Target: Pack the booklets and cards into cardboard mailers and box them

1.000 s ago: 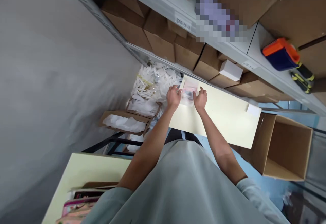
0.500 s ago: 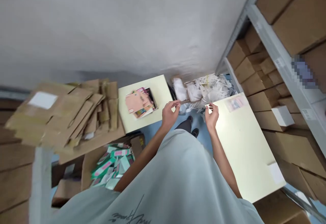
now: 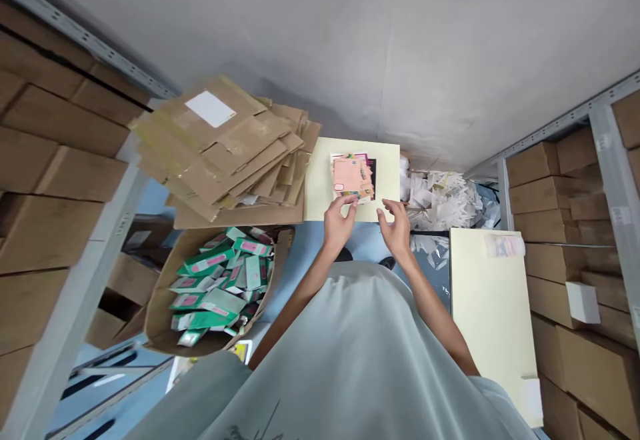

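Note:
A small pile of pink and coloured paper pieces, looking like cards or envelopes [image 3: 346, 175], lies on a pale yellow table [image 3: 316, 193] in front of me. My left hand [image 3: 340, 223] is just at the near edge of the pile, thumb and fingers apart. Whether its fingertips touch the pile I cannot tell. My right hand [image 3: 395, 225] is by the table's front edge, to the right of the pile, fingers spread with nothing in them.
Flattened cardboard [image 3: 240, 153] is stacked at the left, above a carton [image 3: 153, 323] of green and pink boxes [image 3: 215, 263]. Shredded white paper [image 3: 445, 200] lies at the back right. A second pale table [image 3: 490, 320] stands at right. Shelves of brown boxes [image 3: 595, 360] flank both sides.
The view has turned left, bringing the paper pile to the middle. Both hands have come from beside the gap between the tables to the near side of the pile.

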`<action>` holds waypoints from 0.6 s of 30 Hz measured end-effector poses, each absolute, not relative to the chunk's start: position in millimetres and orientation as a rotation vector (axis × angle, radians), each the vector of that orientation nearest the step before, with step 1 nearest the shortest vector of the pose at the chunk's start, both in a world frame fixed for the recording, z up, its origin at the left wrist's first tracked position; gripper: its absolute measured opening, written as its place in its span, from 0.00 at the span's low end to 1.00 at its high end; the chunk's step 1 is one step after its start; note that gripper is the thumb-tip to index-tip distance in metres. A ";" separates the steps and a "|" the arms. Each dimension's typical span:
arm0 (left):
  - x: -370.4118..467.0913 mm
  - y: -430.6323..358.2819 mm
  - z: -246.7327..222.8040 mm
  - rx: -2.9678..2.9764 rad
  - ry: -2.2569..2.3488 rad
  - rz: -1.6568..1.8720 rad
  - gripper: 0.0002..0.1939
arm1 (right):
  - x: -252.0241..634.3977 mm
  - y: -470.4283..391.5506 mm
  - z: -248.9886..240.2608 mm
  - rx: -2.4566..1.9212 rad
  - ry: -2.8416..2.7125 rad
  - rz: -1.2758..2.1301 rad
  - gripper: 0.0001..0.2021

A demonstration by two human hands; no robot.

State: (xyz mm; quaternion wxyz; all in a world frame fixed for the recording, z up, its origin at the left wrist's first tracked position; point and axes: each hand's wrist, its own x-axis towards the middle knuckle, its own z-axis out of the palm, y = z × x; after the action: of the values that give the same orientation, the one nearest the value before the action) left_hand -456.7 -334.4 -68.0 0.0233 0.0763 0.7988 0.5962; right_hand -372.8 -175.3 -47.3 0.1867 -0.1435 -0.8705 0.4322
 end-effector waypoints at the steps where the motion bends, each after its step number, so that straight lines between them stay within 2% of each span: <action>1: -466.6 -353.8 -69.1 0.209 2.479 1.867 0.14 | -388.1 -192.4 -50.0 -0.379 -2.469 1.247 0.15; 12: -578.9 -550.3 -107.1 -0.163 2.568 1.966 0.16 | -525.7 -342.9 -71.3 -0.250 -2.604 1.478 0.15; 15: -613.5 -588.0 -127.2 -0.338 2.647 1.925 0.15 | -566.1 -377.1 -79.7 -0.272 -2.564 1.724 0.15; 18: -647.6 -615.0 -147.7 -0.601 2.675 1.871 0.20 | -619.3 -418.7 -97.3 -0.438 -2.418 2.135 0.13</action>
State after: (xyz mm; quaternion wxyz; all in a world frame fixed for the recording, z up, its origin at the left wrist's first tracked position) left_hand -647.6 -615.0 -147.7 -0.0887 -0.1803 0.8028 0.5614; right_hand -619.3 -418.7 -97.3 -0.0569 -0.1343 -0.7416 0.6547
